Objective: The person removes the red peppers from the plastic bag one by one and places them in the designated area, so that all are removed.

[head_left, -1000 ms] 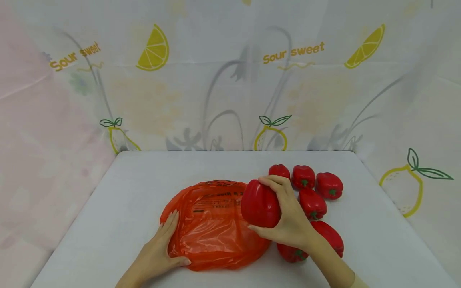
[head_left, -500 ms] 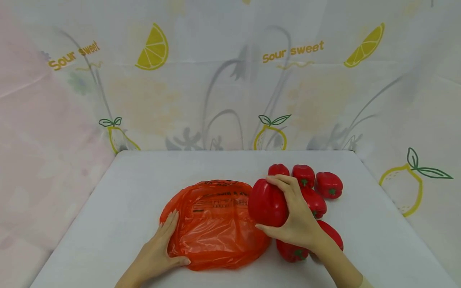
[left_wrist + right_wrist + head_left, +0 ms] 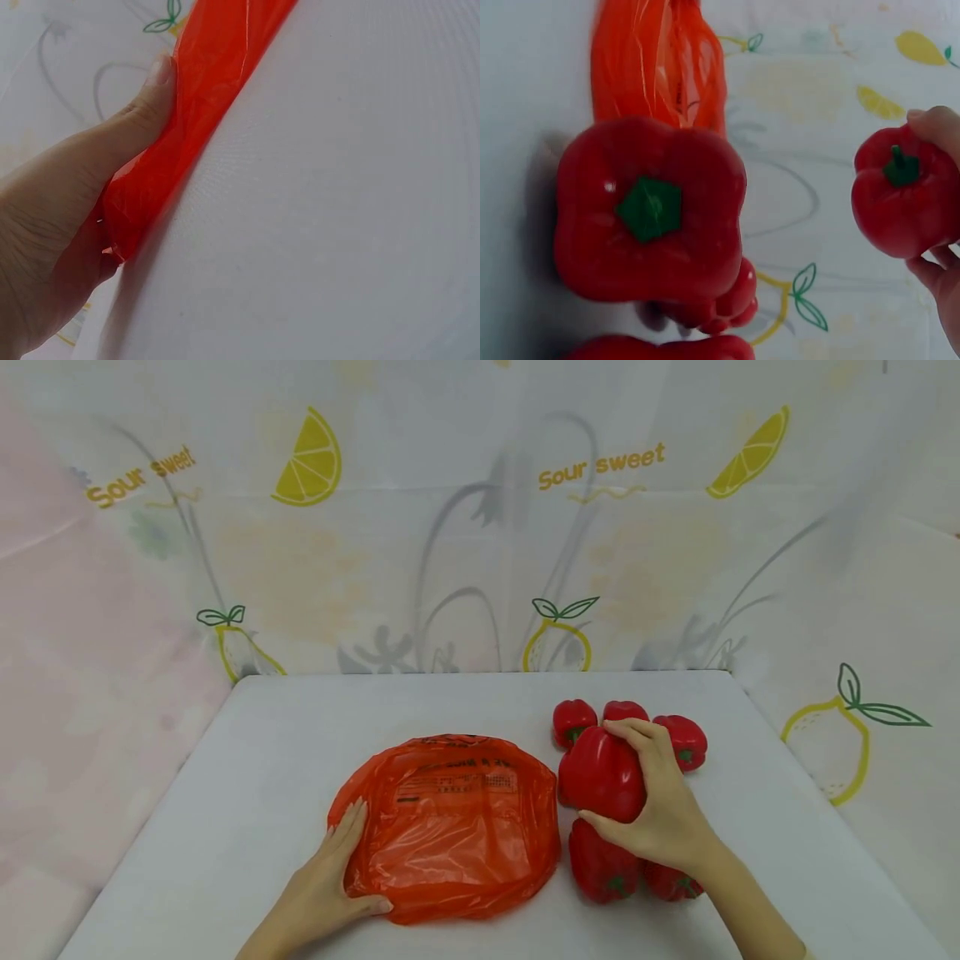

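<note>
An orange plastic bag (image 3: 450, 843) with dark printing lies on the white table. My left hand (image 3: 318, 885) rests against its left side, fingers straight and thumb spread apart from them; the left wrist view has the thumb along the bag's edge (image 3: 199, 90). My right hand (image 3: 667, 818) grips a red bell pepper (image 3: 600, 772) between thumb and fingers, right of the bag and above other peppers. In the right wrist view this held pepper (image 3: 892, 225) shows its green stem, well apart from a closer pepper (image 3: 592, 210) standing beside the bag.
More red bell peppers are grouped right of the bag: one at the back (image 3: 574, 720), another at the back right (image 3: 681, 743), and one at the front (image 3: 602, 864). Some are partly hidden by my right hand. A lemon-print cloth (image 3: 465, 527) hangs behind the table.
My right hand has moved to the right with the bell pepper, from over the bag's right side to above the grouped peppers. The left hand stays in place; the whole view shifts slightly.
</note>
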The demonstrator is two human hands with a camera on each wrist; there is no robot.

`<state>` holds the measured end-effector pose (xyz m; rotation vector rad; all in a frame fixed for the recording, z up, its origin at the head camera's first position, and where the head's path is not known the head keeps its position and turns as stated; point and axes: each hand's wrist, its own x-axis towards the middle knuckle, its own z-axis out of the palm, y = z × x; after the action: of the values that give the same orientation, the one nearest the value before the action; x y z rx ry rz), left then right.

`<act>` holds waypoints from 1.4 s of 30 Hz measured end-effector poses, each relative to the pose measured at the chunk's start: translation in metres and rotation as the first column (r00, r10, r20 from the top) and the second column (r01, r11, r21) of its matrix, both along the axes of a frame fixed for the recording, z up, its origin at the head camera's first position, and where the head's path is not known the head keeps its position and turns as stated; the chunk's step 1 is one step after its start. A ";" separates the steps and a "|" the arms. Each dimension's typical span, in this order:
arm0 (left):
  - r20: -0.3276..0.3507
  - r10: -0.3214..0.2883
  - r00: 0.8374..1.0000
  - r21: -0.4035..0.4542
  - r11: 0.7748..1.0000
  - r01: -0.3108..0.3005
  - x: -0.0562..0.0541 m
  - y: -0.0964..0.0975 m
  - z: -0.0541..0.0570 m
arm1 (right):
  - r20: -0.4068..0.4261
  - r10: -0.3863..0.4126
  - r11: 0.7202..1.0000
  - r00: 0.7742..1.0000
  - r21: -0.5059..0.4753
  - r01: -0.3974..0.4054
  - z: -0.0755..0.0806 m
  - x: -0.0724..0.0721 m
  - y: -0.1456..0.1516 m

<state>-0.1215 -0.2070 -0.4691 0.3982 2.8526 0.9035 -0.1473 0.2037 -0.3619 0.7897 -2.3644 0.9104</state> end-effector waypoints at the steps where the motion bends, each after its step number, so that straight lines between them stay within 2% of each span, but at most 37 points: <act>1: 0.001 0.000 1.000 0.001 1.000 0.000 0.000 0.000 0.000 | -0.009 -0.023 1.000 1.000 0.009 0.023 0.000 -0.001 0.006; 6: 0.002 0.002 1.000 -0.002 1.000 -0.002 0.000 -0.001 0.001 | -0.042 -0.131 0.991 0.991 0.023 0.132 -0.002 -0.005 0.033; 9: 0.009 0.005 1.000 -0.006 1.000 -0.005 0.000 -0.001 0.002 | -0.034 -0.180 0.983 0.983 0.015 0.180 -0.002 -0.006 0.046; 16: 0.023 0.006 1.000 -0.012 1.000 -0.006 0.000 0.000 0.004 | 0.052 -0.265 0.964 0.963 0.048 0.263 -0.007 -0.009 0.074; 22: 0.015 -0.001 1.000 -0.009 1.000 0.001 0.001 0.000 0.003 | 0.140 -0.286 0.953 0.948 0.139 0.267 -0.016 -0.010 0.098; 28: 0.021 -0.002 1.000 -0.010 1.000 0.002 0.001 0.000 0.003 | 0.182 -0.314 0.939 0.932 0.203 0.277 -0.025 -0.012 0.120; 37: 0.013 0.004 1.000 -0.005 1.000 -0.004 0.001 0.000 0.002 | 0.350 -0.266 0.951 0.898 0.250 0.185 -0.038 -0.014 0.130; 42: -0.001 0.002 1.000 0.002 1.000 -0.002 0.002 0.000 0.000 | 0.391 -0.244 0.953 0.887 0.267 0.145 -0.043 -0.014 0.133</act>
<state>-0.1196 -0.2066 -0.4693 0.3962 2.8540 0.9071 -0.1616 0.3367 -0.4052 0.4510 -2.9084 0.7887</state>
